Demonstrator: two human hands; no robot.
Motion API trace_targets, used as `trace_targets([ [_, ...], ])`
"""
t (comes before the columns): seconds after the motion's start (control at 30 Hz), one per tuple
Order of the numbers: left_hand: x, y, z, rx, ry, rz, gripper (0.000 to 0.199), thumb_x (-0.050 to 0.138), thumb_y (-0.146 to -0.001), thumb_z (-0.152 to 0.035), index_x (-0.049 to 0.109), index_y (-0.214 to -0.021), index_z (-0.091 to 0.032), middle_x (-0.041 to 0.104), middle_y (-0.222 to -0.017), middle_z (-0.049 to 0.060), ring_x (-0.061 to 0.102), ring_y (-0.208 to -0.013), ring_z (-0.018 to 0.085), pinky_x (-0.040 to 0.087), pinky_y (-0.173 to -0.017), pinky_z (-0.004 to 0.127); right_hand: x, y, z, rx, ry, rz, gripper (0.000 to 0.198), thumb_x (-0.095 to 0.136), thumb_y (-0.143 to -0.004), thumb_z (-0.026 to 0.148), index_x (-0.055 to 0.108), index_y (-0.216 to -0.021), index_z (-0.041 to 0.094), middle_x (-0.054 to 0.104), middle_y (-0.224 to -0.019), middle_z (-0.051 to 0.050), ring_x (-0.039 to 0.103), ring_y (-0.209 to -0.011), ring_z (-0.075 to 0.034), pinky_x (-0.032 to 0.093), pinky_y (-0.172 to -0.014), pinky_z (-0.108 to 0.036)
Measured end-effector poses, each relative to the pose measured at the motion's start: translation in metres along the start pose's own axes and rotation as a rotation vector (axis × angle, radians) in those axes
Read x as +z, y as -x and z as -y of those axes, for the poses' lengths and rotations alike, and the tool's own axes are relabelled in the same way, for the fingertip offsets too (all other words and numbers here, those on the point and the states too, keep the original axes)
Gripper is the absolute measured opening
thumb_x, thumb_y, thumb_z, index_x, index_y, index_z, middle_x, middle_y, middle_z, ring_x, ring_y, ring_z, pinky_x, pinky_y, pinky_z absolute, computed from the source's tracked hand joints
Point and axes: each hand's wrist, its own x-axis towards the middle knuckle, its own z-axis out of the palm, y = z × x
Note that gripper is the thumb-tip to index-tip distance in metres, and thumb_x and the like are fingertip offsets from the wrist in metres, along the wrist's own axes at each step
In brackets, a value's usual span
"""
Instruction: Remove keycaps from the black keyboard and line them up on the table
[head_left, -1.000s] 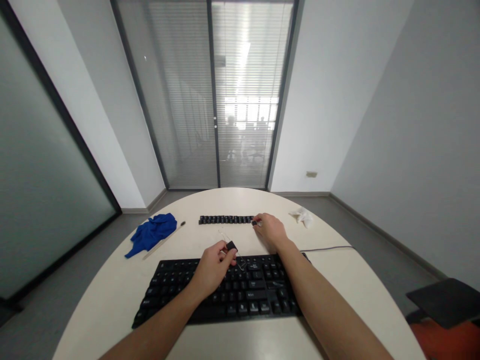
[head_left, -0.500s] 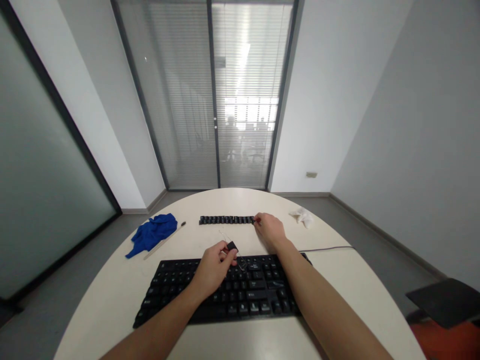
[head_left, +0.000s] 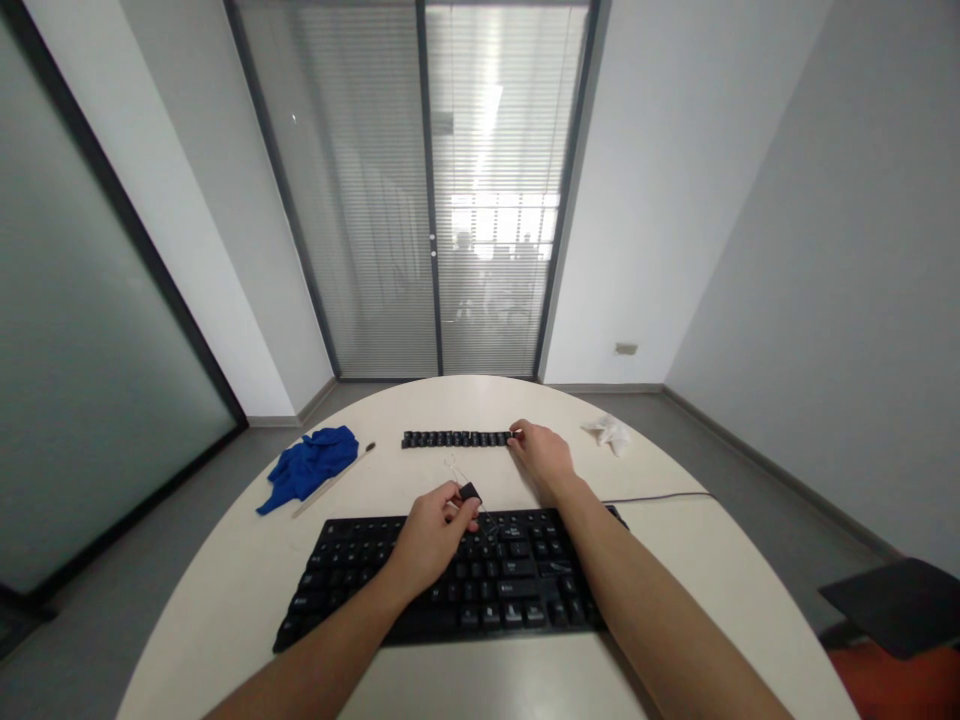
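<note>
Left hand: thumb and fingers pinch the dark grip of a wire puller (head_left: 469,492); the left hand (head_left: 429,538) is held above the keyboard, with thin wire showing at both ends of the grip.
Right hand: this right hand (head_left: 544,460) reaches past the keyboard, fingertips close together at the right end of the loose keys; whether they pinch the end key or only touch it, I cannot tell.
Keyboard: black keyboard (head_left: 517,588), flat on the near part of the surface (head_left: 712,590); both arms cross it, hiding some keys.
Loose keys: a straight line of loose keys (head_left: 454,439) beyond the keyboard. The step looks like lining up the end key; a next move seems to call for a light fingertip touch, so neighbours stay put, and for keeping the wire clear of the line.
Blue cloth: crumpled blue cloth (head_left: 311,468) at far left, out of the way.
Brush: thin brush (head_left: 334,480) beside the cloth, bristles pointing away.
Cable: dark cable (head_left: 660,496) running right, beyond the right forearm.
Tissue: crumpled white tissue (head_left: 611,434), right of the right hand, apart from it.
</note>
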Motion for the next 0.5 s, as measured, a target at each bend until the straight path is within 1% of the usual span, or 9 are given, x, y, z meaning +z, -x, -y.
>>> trace_targets([
  [0.13,-0.001,0.001,-0.004,-0.003,-0.007,0.003,0.028,0.059,-0.083,-0.044,0.06,-0.076,-0.018,0.071,-0.074,0.004,0.07,-0.07,0.021,0.047,-0.061,0.026,-0.008,0.004,0.003,-0.012,-0.009,0.026,0.033,0.046,-0.095,0.038,0.053,-0.125,0.024,0.07,-0.105,-0.009,0.064,-0.097,-0.023,0.042,-0.078,-0.031],
  [0.23,-0.001,0.003,-0.006,0.007,-0.019,0.023,0.028,0.058,-0.083,-0.044,0.06,-0.075,-0.018,0.07,-0.071,0.004,0.07,-0.071,0.021,0.046,-0.059,0.025,-0.021,0.01,0.006,-0.047,-0.015,0.095,0.04,0.052,-0.091,0.036,0.05,-0.129,0.024,0.072,-0.101,-0.008,0.065,-0.094,-0.023,0.043,-0.077,-0.031],
  [0.3,0.0,0.004,-0.007,0.009,-0.032,0.037,0.027,0.057,-0.084,-0.043,0.06,-0.075,-0.018,0.07,-0.07,0.004,0.069,-0.07,0.021,0.044,-0.056,0.024,-0.033,0.019,0.007,-0.078,-0.024,0.138,0.039,0.058,-0.087,0.037,0.056,-0.124,0.024,0.073,-0.095,-0.006,0.066,-0.091,-0.023,0.043,-0.075,-0.029],
  [0.37,0.0,0.005,-0.009,0.005,-0.05,0.041,0.027,0.057,-0.084,-0.043,0.06,-0.075,-0.018,0.071,-0.068,0.004,0.068,-0.067,0.02,0.043,-0.053,0.024,-0.045,0.033,0.007,-0.12,-0.038,0.196,0.033,0.061,-0.085,0.039,0.062,-0.115,0.024,0.073,-0.092,-0.004,0.066,-0.089,-0.022,0.044,-0.074,-0.028],
  [0.43,0.001,0.005,-0.01,0.005,-0.061,0.034,0.026,0.057,-0.084,-0.042,0.059,-0.074,-0.018,0.071,-0.068,0.004,0.067,-0.064,0.02,0.042,-0.053,0.024,-0.058,0.05,0.005,-0.195,-0.071,0.296,0.029,0.059,-0.086,0.039,0.066,-0.11,0.023,0.074,-0.094,-0.005,0.066,-0.088,-0.022,0.045,-0.074,-0.029],
  [0.5,0.001,0.006,-0.011,0.025,-0.07,0.024,0.026,0.057,-0.084,-0.041,0.06,-0.073,-0.018,0.07,-0.068,0.004,0.066,-0.064,0.019,0.043,-0.055,0.024,-0.067,0.068,0.003,-0.293,-0.15,0.419,0.029,0.06,-0.084,0.038,0.068,-0.109,0.023,0.074,-0.095,-0.005,0.067,-0.083,-0.021,0.046,-0.074,-0.028],
])
